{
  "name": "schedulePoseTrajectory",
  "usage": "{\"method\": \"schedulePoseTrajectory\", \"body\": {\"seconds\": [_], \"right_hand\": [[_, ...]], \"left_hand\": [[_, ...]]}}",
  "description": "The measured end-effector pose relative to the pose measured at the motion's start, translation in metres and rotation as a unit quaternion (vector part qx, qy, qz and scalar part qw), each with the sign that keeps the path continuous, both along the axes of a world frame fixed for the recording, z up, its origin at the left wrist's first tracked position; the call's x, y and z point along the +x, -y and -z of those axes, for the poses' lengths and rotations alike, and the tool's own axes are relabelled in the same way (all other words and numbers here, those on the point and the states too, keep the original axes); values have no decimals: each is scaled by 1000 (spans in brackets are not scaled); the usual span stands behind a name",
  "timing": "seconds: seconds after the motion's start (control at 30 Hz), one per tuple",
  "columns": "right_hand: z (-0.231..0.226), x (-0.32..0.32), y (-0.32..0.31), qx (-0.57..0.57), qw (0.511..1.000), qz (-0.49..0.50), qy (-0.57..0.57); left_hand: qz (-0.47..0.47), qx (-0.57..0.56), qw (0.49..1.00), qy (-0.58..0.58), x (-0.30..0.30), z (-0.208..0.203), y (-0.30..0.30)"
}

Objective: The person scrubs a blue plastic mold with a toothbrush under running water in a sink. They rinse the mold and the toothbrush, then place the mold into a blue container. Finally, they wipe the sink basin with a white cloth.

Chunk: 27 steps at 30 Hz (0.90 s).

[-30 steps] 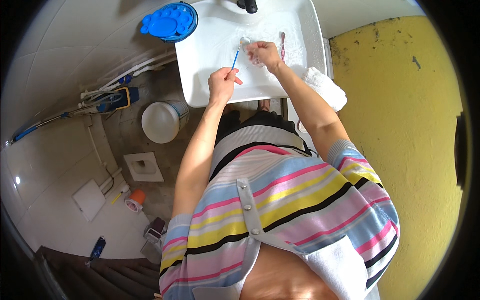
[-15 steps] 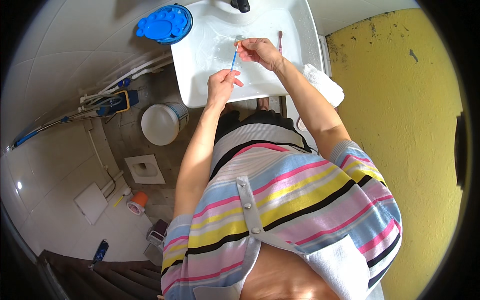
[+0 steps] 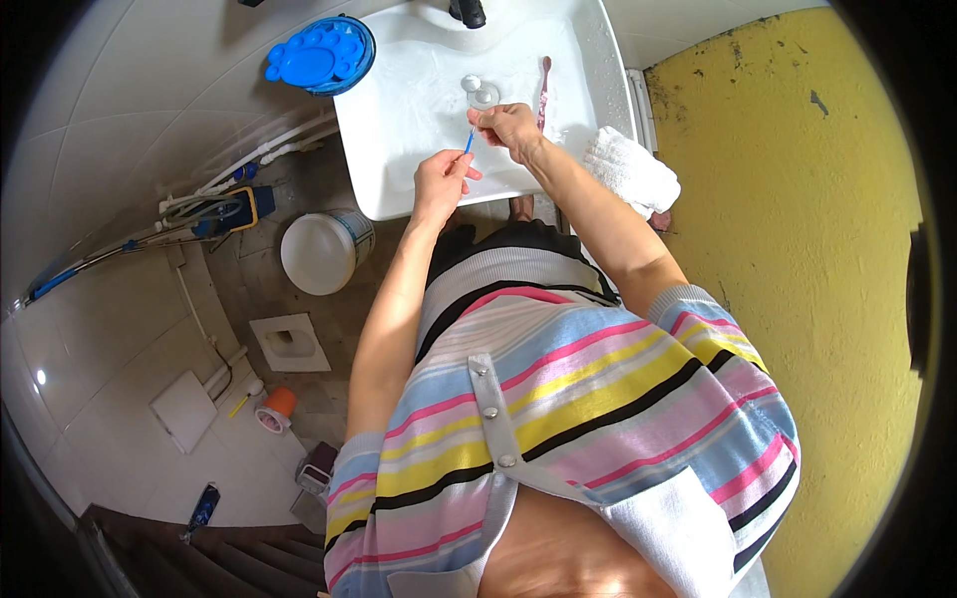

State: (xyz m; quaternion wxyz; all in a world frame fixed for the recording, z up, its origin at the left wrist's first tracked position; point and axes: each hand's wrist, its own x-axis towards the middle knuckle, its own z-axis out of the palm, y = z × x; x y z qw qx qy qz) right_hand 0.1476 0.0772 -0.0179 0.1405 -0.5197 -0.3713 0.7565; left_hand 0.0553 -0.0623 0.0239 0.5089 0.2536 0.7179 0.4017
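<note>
Over the white sink (image 3: 394,120), my left hand (image 3: 439,186) pinches a slim blue-handled paintbrush (image 3: 470,143) by its lower part. At the brush's other end are the closed fingertips of my right hand (image 3: 508,128), which cover the tip. The brush slants slightly, its tip end farther from me. Just beyond my right hand are a round drain and a white stopper (image 3: 472,84). A reddish toothbrush (image 3: 544,90) lies in the basin to the right of them. Water wets the basin.
A blue paint palette (image 3: 314,55) rests on a round blue container at the sink's left corner. A white towel (image 3: 628,169) hangs over the right side. Below stand a white bucket (image 3: 317,254), an orange container (image 3: 276,406) and a squat toilet (image 3: 289,343). A yellow wall is on the right.
My right hand has come nearer to me and closer to my left hand, so less of the paintbrush shows. The drain and stopper are now uncovered.
</note>
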Motion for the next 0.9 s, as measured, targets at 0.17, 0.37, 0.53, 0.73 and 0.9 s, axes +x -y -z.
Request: {"method": "schedulePoseTrajectory", "body": {"seconds": [0.17, 0.37, 0.53, 0.73, 0.9], "right_hand": [[-5, 13, -12, 135, 989, -26, 59], [11, 44, -39, 390, 776, -97, 486], [24, 48, -40, 390, 808, -181, 403], [27, 45, -54, 456, 804, -94, 370], [29, 42, -68, 359, 833, -70, 415]], "left_hand": [[-43, 4, 999, -29, -6, 8, 1], [-93, -9, 996, -13, -19, 3, 5], [-100, 9, 995, 20, -17, -2, 5], [-127, 8, 992, 28, -23, 3, 14], [-145, 2, 989, 37, -28, -4, 21]]}}
